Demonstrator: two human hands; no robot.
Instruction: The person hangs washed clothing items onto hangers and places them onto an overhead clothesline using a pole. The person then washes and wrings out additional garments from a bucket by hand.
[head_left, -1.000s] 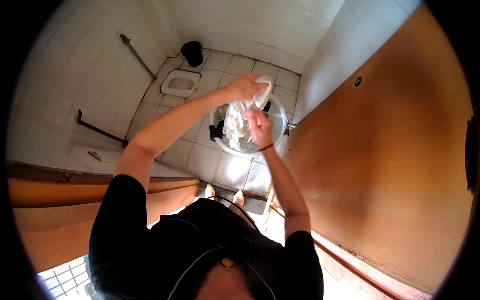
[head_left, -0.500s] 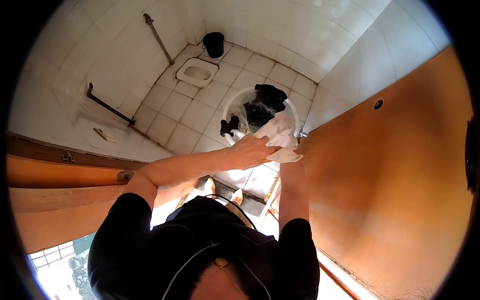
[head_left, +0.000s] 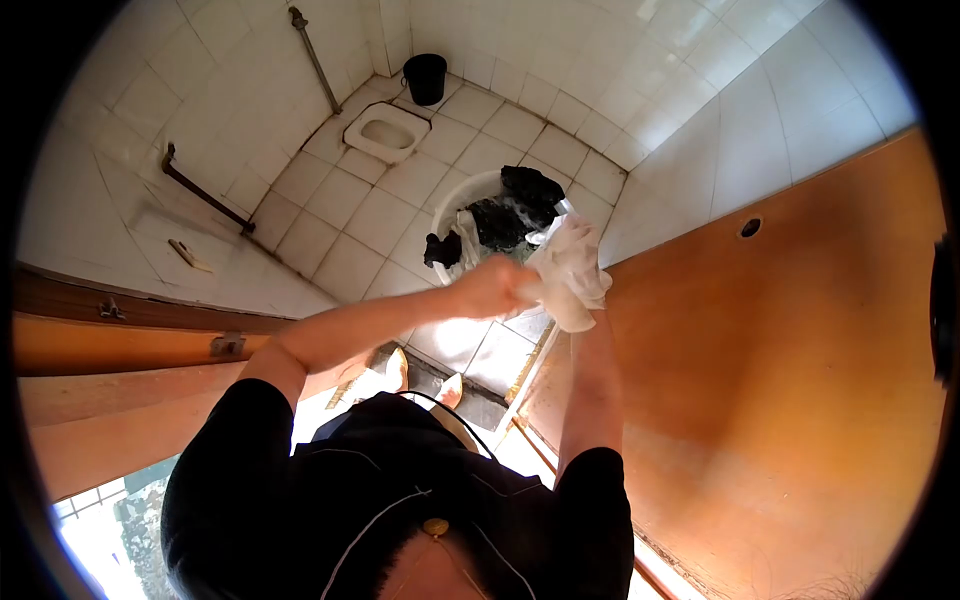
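Note:
My left hand (head_left: 490,286), its fingers closed and slightly blurred, grips the near left edge of a wet white cloth (head_left: 573,268). Bunched and hanging, the cloth covers my right hand, which holds it up from below; those fingers are hidden, and only the right forearm (head_left: 592,370) shows beneath. Just beyond both hands, a round white tub (head_left: 445,200) stands on the floor. Dark wet clothes (head_left: 530,195) lie in it and over its far rim, with another dark piece (head_left: 442,250) over the left rim. Water and a pale piece of fabric also show inside.
A squat toilet (head_left: 386,132) is set in the tiled floor (head_left: 400,220), with a black bucket (head_left: 425,80) behind it. Metal grab bars (head_left: 205,190) are on the left wall. An orange-brown door (head_left: 760,380) stands close on the right. Below me is the doorway threshold.
The white cloth has been lifted and bunched up over my right hand, a little to the right. My left hand has shifted slightly, now a blurred fist against the cloth. The view has tilted slightly.

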